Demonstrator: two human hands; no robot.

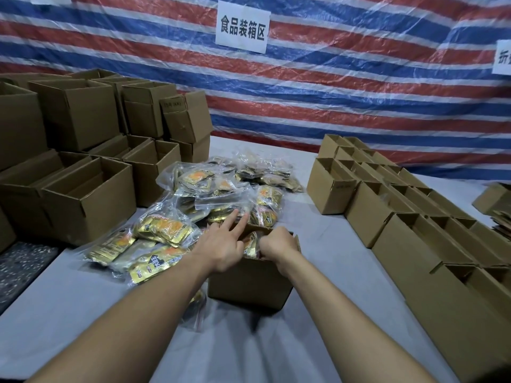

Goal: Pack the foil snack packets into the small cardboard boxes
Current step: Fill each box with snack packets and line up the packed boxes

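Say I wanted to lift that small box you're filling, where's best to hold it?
By its two side walls, low down, one hand from the left and one from the right. The small box stands upright with its top open and packets up to the rim, so the flat sides probably hold better than the thin top edge.

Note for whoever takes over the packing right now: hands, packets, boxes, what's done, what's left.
Left hand: two fingers straight over the centre box, holding nothing visible.
Right hand: fingers curled down into that box; grip hidden.
Packets show in the box's open top.
Pile of bagged packets lies behind and left of the box.
Box rows on the right are open; contents unclear.
Done: centre box at least partly filled.
Left: probably most of the pile, by its size.
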